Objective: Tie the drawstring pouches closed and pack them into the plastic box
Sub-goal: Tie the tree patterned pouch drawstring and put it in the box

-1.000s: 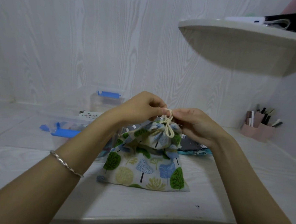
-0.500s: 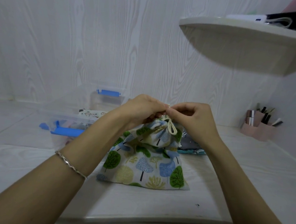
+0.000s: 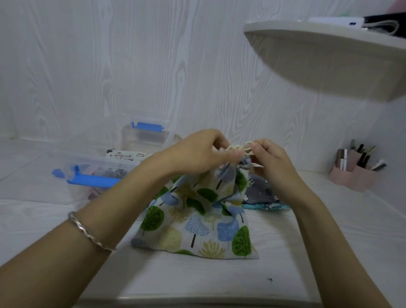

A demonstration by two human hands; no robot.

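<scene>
pouch (image 3: 200, 216): tree-print, on the worktop (image 3: 188, 278), neck bunched
left hand (image 3: 197, 153): pinching the drawstring (image 3: 239, 147) at the neck
right hand (image 3: 272, 160): pinching it too (loops poking out)
plastic box (image 3: 81, 191): pouch's 10 o'clock

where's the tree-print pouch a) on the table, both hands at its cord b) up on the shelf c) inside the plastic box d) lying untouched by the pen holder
a: the tree-print pouch stands on the table, and the left hand and right hand both pinch its cream cord at the gathered top.
</scene>
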